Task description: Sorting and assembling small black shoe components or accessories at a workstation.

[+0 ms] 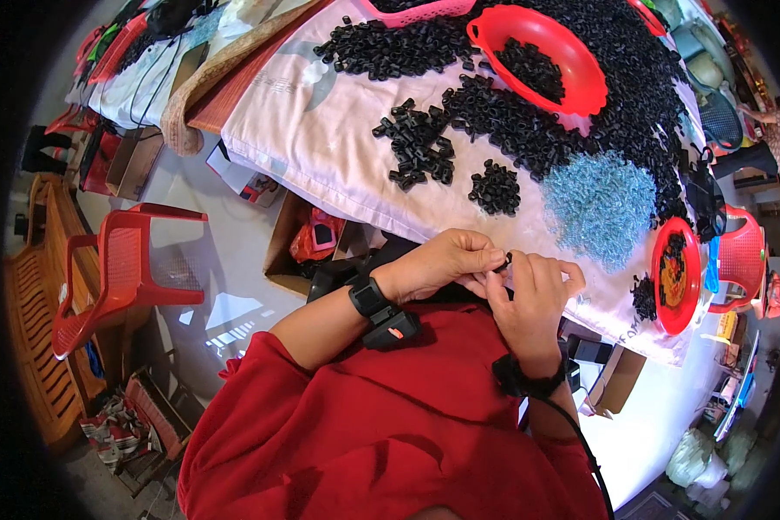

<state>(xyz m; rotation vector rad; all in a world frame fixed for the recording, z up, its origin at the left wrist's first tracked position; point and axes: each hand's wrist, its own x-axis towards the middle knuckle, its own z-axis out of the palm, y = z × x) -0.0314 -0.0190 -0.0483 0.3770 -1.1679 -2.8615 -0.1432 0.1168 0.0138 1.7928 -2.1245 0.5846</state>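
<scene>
Holding black pieces, red bowl (581, 82) beside blue pile (600, 206).

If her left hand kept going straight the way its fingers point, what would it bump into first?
Almost at once, the right hand: the left hand points right, its fingertips already meeting the right hand's around a small black part. Depth is hard to judge here.

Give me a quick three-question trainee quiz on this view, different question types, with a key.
1. True or false: both hands pinch one small black part between them.
2. Which colour is the heap of small pieces beside the black parts on the cloth? A green, B light blue, C yellow.
3. Fill in: the bowl at the top holding black parts is ____.

Key: 1 true; 2 B; 3 red.
</scene>
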